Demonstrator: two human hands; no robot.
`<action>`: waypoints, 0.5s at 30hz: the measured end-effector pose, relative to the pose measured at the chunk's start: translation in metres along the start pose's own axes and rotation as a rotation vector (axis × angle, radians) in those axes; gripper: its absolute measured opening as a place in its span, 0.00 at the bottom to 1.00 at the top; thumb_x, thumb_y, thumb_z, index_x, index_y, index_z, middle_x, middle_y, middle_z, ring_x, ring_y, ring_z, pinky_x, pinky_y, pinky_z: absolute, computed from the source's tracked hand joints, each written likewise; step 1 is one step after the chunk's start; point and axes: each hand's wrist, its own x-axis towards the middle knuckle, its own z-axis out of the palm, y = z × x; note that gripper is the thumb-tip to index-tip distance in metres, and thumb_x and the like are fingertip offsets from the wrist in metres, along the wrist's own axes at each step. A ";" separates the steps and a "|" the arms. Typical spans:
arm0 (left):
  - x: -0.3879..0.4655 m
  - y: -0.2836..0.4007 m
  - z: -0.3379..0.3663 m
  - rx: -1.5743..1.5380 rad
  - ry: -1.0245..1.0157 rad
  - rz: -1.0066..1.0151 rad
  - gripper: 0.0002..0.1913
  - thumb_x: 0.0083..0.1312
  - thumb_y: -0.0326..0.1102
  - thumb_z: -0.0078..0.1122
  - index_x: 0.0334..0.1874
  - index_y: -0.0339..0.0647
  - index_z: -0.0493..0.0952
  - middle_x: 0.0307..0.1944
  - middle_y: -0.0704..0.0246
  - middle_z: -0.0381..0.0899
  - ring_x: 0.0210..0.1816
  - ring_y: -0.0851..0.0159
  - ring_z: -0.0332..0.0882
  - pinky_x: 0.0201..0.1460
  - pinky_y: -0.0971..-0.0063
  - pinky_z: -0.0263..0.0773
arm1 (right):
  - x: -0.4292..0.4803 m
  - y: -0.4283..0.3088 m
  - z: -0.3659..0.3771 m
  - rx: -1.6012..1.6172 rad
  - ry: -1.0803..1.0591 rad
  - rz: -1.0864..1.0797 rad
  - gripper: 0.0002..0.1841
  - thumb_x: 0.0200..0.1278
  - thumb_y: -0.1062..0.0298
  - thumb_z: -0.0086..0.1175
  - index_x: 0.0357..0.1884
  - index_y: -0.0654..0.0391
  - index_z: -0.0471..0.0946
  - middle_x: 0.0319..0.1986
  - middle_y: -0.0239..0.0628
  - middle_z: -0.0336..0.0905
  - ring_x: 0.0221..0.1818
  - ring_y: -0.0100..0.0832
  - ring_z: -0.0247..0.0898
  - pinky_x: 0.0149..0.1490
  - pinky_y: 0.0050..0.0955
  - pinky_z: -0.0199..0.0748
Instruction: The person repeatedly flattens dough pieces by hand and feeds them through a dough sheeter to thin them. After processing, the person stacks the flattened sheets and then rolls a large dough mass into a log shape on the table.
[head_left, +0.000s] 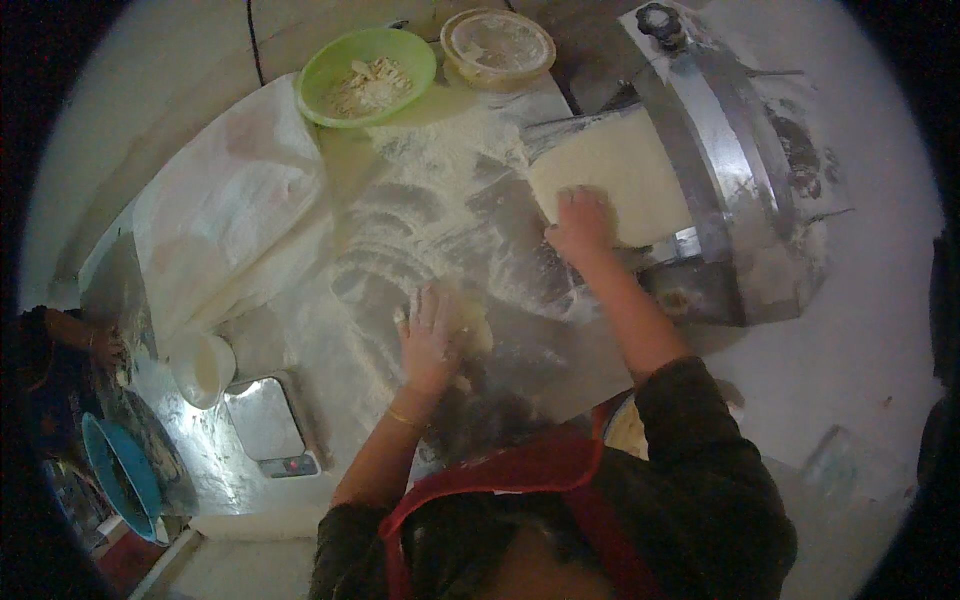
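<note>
My right hand (583, 225) lies on the near left part of a pale sheet of dough (611, 172), which reaches up to a metal dough sheeter (720, 157). Its fingers look bent at the dough; whether they pinch it is unclear. Left of centre, my left hand (429, 330) rests palm down on the floured metal table (525, 360), fingers forward, at a small lump of dough (474, 326). How far the hand covers that lump is hidden.
At the far edge stand a green bowl (315, 105) of flour and a lidded tub (499, 49). White cloth (225, 187) covers the left side. Nearer are a white container (225, 360) and a digital scale (262, 420). Another person's hand (105, 349) is far left, above a blue basin (124, 480).
</note>
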 end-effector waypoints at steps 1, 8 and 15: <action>0.001 0.002 -0.002 -0.008 0.033 0.003 0.32 0.63 0.43 0.57 0.70 0.45 0.63 0.72 0.53 0.57 0.72 0.45 0.54 0.71 0.46 0.50 | 0.006 0.000 0.004 0.004 -0.014 -0.079 0.22 0.47 0.65 0.58 0.49 0.55 0.74 0.45 0.46 0.76 0.52 0.49 0.70 0.56 0.44 0.68; 0.034 0.028 0.008 -0.314 0.204 0.037 0.31 0.65 0.36 0.55 0.71 0.40 0.60 0.70 0.50 0.60 0.71 0.48 0.57 0.67 0.58 0.60 | 0.004 -0.025 -0.006 0.818 0.022 0.082 0.10 0.43 0.77 0.56 0.32 0.59 0.77 0.27 0.42 0.78 0.30 0.41 0.77 0.36 0.36 0.73; 0.075 0.048 0.032 -0.716 0.290 -0.220 0.36 0.70 0.43 0.48 0.75 0.32 0.48 0.73 0.45 0.48 0.73 0.47 0.50 0.71 0.58 0.52 | -0.053 -0.063 -0.046 1.593 -0.292 0.177 0.13 0.43 0.72 0.60 0.36 0.60 0.79 0.31 0.41 0.80 0.34 0.39 0.77 0.40 0.34 0.73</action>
